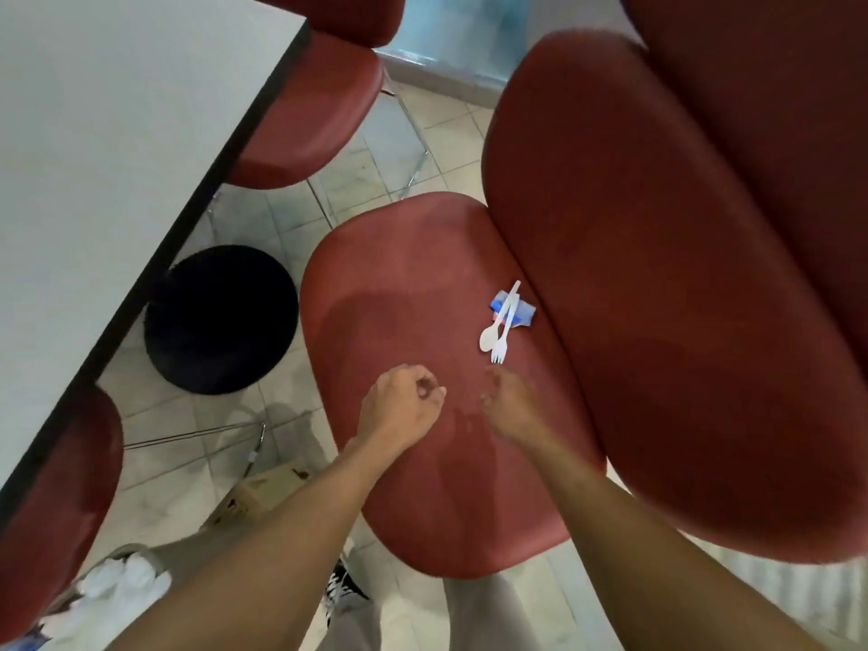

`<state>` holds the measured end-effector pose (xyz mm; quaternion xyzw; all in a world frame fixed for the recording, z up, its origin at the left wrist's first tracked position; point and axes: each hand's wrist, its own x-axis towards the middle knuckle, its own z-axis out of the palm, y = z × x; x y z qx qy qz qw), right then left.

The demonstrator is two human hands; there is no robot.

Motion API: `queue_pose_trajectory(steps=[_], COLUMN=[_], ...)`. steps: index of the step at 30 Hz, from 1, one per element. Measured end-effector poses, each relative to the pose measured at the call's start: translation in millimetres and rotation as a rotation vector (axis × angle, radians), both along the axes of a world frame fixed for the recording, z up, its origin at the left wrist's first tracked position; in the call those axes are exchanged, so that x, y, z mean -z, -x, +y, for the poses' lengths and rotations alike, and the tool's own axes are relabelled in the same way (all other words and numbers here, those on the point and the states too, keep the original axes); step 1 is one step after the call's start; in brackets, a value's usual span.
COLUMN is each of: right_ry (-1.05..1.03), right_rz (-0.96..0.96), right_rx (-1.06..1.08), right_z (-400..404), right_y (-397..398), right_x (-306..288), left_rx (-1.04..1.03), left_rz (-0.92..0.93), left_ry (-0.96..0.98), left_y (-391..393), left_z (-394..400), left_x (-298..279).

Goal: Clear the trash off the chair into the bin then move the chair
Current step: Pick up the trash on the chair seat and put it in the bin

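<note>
A pale tiled floor (pixel 399 133) runs under a grey table (pixel 108 148) and several red padded chairs. The nearest chair (pixel 399 284), seat and backrest both red, fills the middle of the view. The left hand (pixel 399 401) hovers over the front of the seat with its fingers curled in, holding nothing visible. The right hand (pixel 509 401) is blurred beside it; whether its fingers are spread or curled cannot be told. Just beyond the right hand's fingertips lie a white plastic spoon (pixel 495 328) and a white plastic fork (pixel 505 326), crossed over a blue wrapper (pixel 521 314) near the backrest. A black bin (pixel 220 317) stands on the floor, left of the left hand, by the table edge.
</note>
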<state>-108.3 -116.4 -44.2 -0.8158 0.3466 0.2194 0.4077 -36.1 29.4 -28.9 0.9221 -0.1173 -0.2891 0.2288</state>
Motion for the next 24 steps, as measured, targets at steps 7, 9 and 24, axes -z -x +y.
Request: queue_pose_trajectory(steps=[7,9,24], right_ry=[0.114,0.105,0.15], right_rz=[-0.106,-0.118,0.01], right_rx=[0.013,0.076,0.354], right_z=[-97.6,-109.5,-114.1], right_y=[-35.9,-45.8,-82.2], right_x=[64.2,76.5,154.2], left_rx=[0.064,0.074,-0.061], left_rz=[0.045,0.047,0.052], left_ry=[-0.049,-0.07,-0.134], left_y=[-40.1,-44.3,-48.8], left_z=[-118.2,-137.1,-177.9], left_x=[76.4,94.8,159.8])
